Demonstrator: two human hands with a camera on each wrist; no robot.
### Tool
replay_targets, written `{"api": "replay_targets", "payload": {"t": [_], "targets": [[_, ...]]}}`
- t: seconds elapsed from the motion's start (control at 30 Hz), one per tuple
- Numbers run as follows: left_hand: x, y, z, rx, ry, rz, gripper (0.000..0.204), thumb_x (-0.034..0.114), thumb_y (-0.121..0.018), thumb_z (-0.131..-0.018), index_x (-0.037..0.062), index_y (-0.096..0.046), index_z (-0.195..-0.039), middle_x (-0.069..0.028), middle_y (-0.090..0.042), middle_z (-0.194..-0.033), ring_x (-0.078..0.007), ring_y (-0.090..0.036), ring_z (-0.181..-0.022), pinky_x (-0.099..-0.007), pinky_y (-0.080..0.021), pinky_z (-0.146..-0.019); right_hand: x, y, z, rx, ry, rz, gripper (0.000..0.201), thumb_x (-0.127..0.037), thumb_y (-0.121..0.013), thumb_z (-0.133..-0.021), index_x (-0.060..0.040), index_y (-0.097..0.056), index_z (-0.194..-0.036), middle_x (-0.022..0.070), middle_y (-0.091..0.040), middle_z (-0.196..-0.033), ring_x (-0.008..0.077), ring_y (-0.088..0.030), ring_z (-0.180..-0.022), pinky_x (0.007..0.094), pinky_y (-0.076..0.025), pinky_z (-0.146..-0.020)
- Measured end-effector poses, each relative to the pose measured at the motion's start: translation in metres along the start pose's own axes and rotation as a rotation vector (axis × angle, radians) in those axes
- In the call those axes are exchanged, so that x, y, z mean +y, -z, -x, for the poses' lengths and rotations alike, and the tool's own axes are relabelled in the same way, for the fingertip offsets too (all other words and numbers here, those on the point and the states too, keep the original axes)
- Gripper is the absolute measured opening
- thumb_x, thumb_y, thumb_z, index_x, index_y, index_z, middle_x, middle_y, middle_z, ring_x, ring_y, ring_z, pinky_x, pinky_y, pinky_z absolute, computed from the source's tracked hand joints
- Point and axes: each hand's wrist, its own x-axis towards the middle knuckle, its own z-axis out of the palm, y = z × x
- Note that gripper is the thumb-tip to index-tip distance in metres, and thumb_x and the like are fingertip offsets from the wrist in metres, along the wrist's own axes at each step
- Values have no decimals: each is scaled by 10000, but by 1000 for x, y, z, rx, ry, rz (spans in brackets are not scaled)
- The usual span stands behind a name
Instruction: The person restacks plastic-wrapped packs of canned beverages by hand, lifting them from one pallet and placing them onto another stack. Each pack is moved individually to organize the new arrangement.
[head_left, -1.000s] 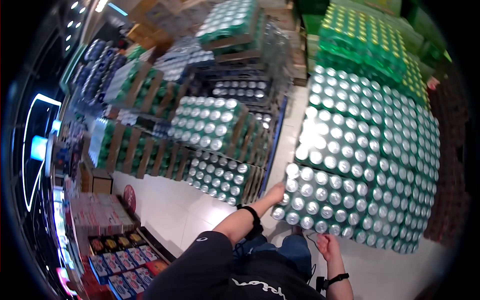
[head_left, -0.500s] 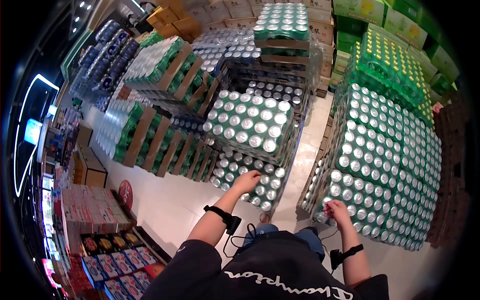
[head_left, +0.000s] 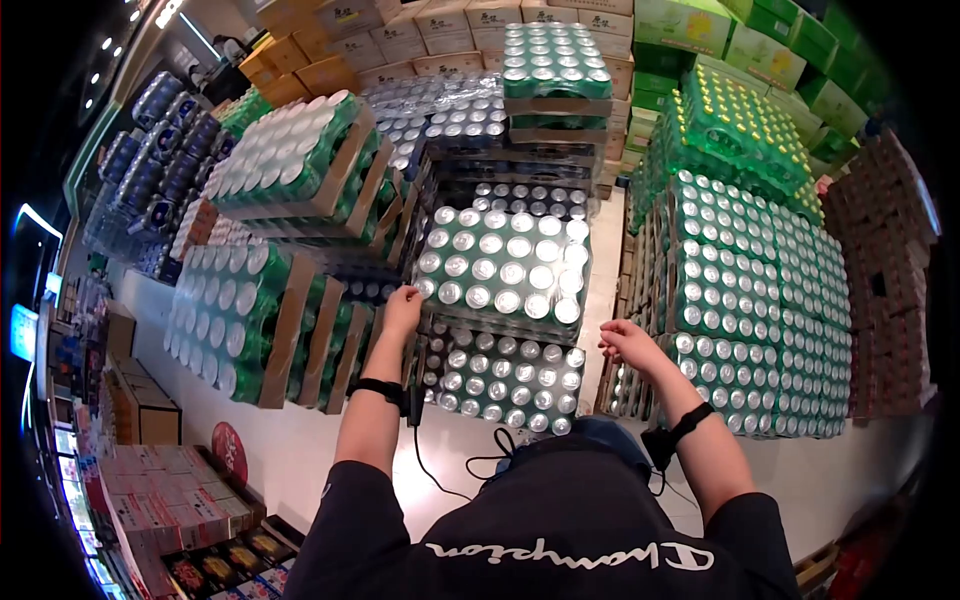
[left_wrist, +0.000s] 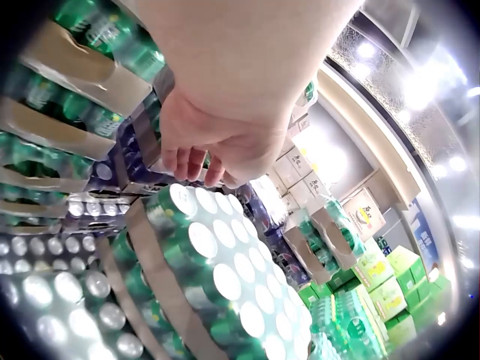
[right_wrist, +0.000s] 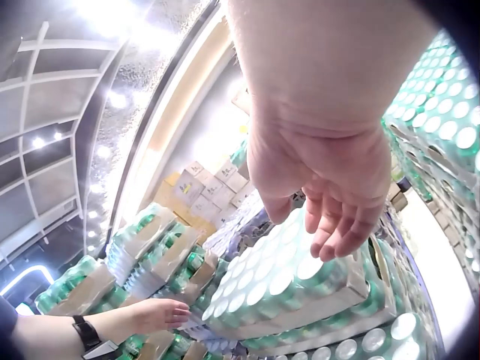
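Observation:
A shrink-wrapped case of green cans [head_left: 505,262] with silver tops sits on the middle stack in front of me, over a lower case [head_left: 510,375]. My left hand [head_left: 402,310] is at its left front corner, and in the left wrist view its loosely bent fingers [left_wrist: 196,163] hang close by the can tops. My right hand [head_left: 634,347] is off the right side of the case, over the aisle, holding nothing. In the right wrist view the relaxed fingers [right_wrist: 341,225] overlap the case's near corner.
Tilted cases of green cans [head_left: 225,310] are stacked at the left. A wide block of can cases [head_left: 765,290] stands at the right, with yellow-capped green bottles [head_left: 750,140] behind. Cartons [head_left: 470,30] line the back. Red-and-white boxes [head_left: 170,490] stand at lower left.
The view has swung from the right-hand block to face the middle stack. The left hand has moved to the case's left front corner; the right hand has left the right block's near edge for the case's right side.

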Motion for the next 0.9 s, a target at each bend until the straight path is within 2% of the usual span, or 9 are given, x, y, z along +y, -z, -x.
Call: {"api": "replay_targets", "payload": {"t": [0.07,0.13,0.33,0.5,0.57,0.67,0.77,0.87,0.9], "targets": [[-6,-4,-26,23,48,-16,308,225,-602,-846,-21,-641,-1027,-189,-653,-986,-357,-621,-927,-415,-494,-817,-16,-2,-15,41,-12,-58,291,-233,-578,-940,-54,-541,-1165,42,-622,-964,88,-583,-766,249,-479,-661],[2,-1,-42,-18,108,-93,362,262,-599,-861,7,-611,-1118,-205,-581,-1143,-359,-570,-1050,-432,-466,-889,-24,-2,-33,76,-21,-58,296,-287,-574,-939,-64,-569,-1134,21,-622,-983,107,-595,-830,272,-493,-710],[0,-19,-68,-21,251,-109,485,339,-580,-887,25,-538,-1254,-213,-530,-1258,-374,-529,-1145,-433,-437,-964,-35,-4,-94,133,-86,-275,317,-315,-573,-932,-73,-567,-1137,23,-599,-987,139,-579,-840,307,-478,-762],[4,-32,-99,-6,347,-80,569,414,-501,-921,25,-468,-1335,-242,-493,-1343,-407,-469,-1231,-448,-389,-1018,-38,-2,-153,113,-145,-350,472,-419,-582,-915,-82,-519,-1240,33,-543,-1145,187,-489,-1019,414,-381,-945],[9,-42,-115,-42,423,-13,572,430,-435,-955,9,-466,-1342,-250,-486,-1357,-401,-456,-1253,-439,-380,-1024,-44,-3,-164,112,-146,-316,497,-438,-585,-908,-102,-500,-1264,35,-533,-1165,192,-478,-1038,412,-398,-914],[-4,-68,-134,-139,527,243,581,436,-373,-975,-37,-516,-1281,-269,-514,-1315,-420,-470,-1229,-443,-378,-1022,-38,-2,-186,166,-213,-279,539,-469,-594,-896,-85,-482,-1256,60,-532,-1174,185,-472,-1054,411,-419,-879],[-14,-84,-151,-69,522,-64,598,462,-345,-977,-43,-562,-1212,-277,-543,-1263,-429,-488,-1193,-475,-389,-994,-33,-1,-194,258,-208,-226,521,-443,-627,-890,-66,-484,-1220,81,-559,-1109,187,-517,-977,407,-439,-848],[-1,-89,-153,107,519,-290,573,485,-373,-967,-21,-632,-1044,-272,-579,-1174,-422,-536,-1103,-491,-415,-932,-8,7,-211,213,-171,-217,469,-410,-639,-895,-53,-507,-1169,62,-596,-988,165,-548,-840,329,-459,-772],[2,-93,-153,153,513,-302,569,487,-394,-960,-28,-636,-991,-265,-602,-1130,-414,-559,-1063,-486,-431,-895,-7,6,-211,249,-82,-116,441,-416,-615,-916,-29,-553,-1119,39,-610,-888,126,-531,-732,272,-455,-671]]}}
